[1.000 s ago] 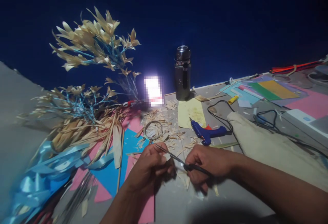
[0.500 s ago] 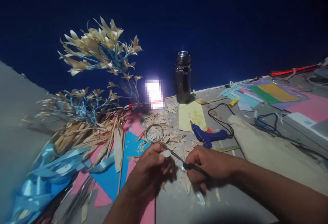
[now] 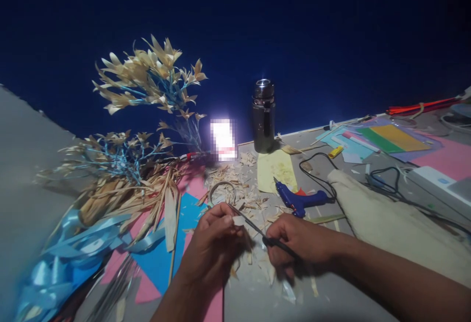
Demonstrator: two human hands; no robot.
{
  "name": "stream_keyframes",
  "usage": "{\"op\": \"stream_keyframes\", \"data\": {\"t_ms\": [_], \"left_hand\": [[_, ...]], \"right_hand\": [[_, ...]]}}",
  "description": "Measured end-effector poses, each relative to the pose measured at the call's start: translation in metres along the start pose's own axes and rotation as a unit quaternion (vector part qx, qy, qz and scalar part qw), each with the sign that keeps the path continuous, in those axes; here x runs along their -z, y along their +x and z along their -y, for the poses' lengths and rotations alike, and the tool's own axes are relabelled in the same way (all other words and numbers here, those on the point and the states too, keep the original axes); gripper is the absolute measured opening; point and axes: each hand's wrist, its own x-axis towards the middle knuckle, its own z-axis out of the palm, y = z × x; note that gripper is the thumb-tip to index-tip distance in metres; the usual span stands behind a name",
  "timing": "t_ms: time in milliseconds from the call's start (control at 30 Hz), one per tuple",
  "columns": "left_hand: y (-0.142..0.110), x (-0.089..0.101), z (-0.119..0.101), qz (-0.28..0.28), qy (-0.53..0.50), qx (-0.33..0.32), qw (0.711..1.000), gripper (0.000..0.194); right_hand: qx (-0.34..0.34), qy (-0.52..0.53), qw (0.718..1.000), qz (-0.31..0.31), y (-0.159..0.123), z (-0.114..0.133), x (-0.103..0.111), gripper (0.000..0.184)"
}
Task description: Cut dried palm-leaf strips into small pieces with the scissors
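My left hand [image 3: 221, 233] pinches a small pale piece of husk [image 3: 239, 221] between thumb and fingers. In my right hand [image 3: 289, 243] is a pair of dark-handled scissors [image 3: 253, 226], its blades pointing left and up along the husk piece. The blades lie close to my left fingertips; whether they touch the husk I cannot tell. Pale husk scraps [image 3: 253, 197] are scattered beneath and beyond both hands. Just past my left hand lies a roll of tape [image 3: 222, 184], partly covered by scraps. A blue glue gun [image 3: 300, 198] rests beyond my right hand.
A dark flask [image 3: 264, 120] stands at the back beside a yellow paper [image 3: 270, 165]. Blue-stemmed husk flowers [image 3: 154, 76] rise at left, above dried husks [image 3: 110, 194] and light-blue ribbon [image 3: 81, 243]. A cream cloth roll [image 3: 390, 214] and black cable [image 3: 312, 157] lie at right.
The view has shifted slightly, so background things sit a little lower. My left hand still pinches the husk piece, and the scissors stay in my right hand, nearly unmoved.
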Motion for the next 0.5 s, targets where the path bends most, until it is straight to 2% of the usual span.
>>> {"op": "stream_keyframes", "data": {"t_ms": [133,400,500], "left_hand": [[0.0013,0.0009,0.0023,0.015,0.004,-0.003,1.0,0.016],[0.0015,-0.0023,0.0039,-0.049,0.037,-0.017,0.998,0.018],[0.0017,-0.0026,0.0027,-0.055,0.041,-0.02,0.997,0.018]], "right_hand": [[0.007,0.0,1.0,-0.022,0.0012,-0.0014,0.0005,0.037],[-0.008,0.025,1.0,-0.014,0.0006,0.0028,-0.0036,0.033],[-0.005,0.014,1.0,-0.011,0.0016,0.0015,-0.0034,0.032]]}}
